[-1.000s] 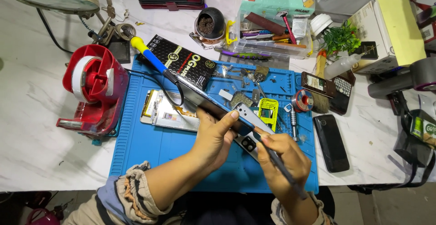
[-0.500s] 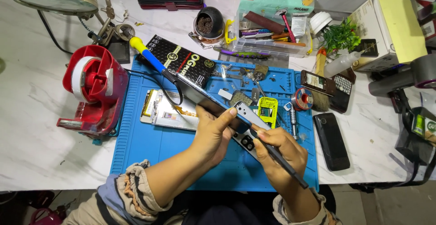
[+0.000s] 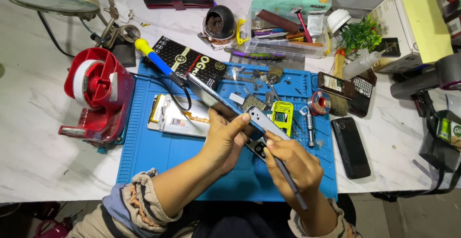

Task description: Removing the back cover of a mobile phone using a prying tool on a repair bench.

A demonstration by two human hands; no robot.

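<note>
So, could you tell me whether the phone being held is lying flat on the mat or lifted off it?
Lifted: the left hand holds the phone tilted above the blue mat.

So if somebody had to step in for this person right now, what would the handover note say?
Left hand: grips the smartphone, tilted on edge above the blue work mat.
Right hand: holds a thin dark tool like a pen, tip at the phone's camera end.
Nearby: an opened phone part lies flat on the mat to the left, a yellow part to the right, a black phone off the mat.
Done: cannot tell from this view.
Left: the phone is not yet set down; the tool is in use.
</note>
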